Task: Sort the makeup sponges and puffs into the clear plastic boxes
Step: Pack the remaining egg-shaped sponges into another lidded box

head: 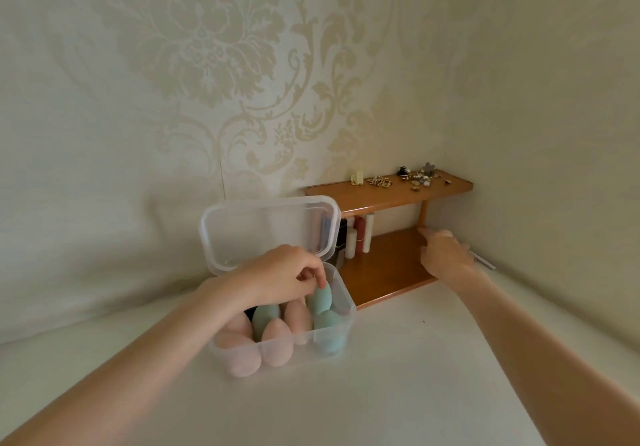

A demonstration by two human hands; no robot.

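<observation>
Head view: while seen from above and forward, shows both arms reaching out over a pale surface.
Left hand (287, 272): over the back of the clear plastic box (332, 334), fingertips pinching the pointed tip of a green sponge (319, 298).
Right hand (445, 251): reaching to the lower board of the wooden shelf (388, 265); index finger stretched forward, something pale at the fingertips, too blurred to name; held or only touched, cannot tell.
Box: on the surface just left of the shelf, hinged lid (268, 229) standing open behind it.
Contents: pink sponges (275, 345) toward the front and left, green ones toward the right, mostly standing tip up, packed touching.
Handling, as a judgement: sponges look light, soft and springy, not fragile; likely to squash under a hard pinch and to topple neighbours.
Where to hold: lightly at the narrow tip or round the belly.
Shelf top: hair clips and small trinkets (405, 178); bottles (358, 237) below.
</observation>
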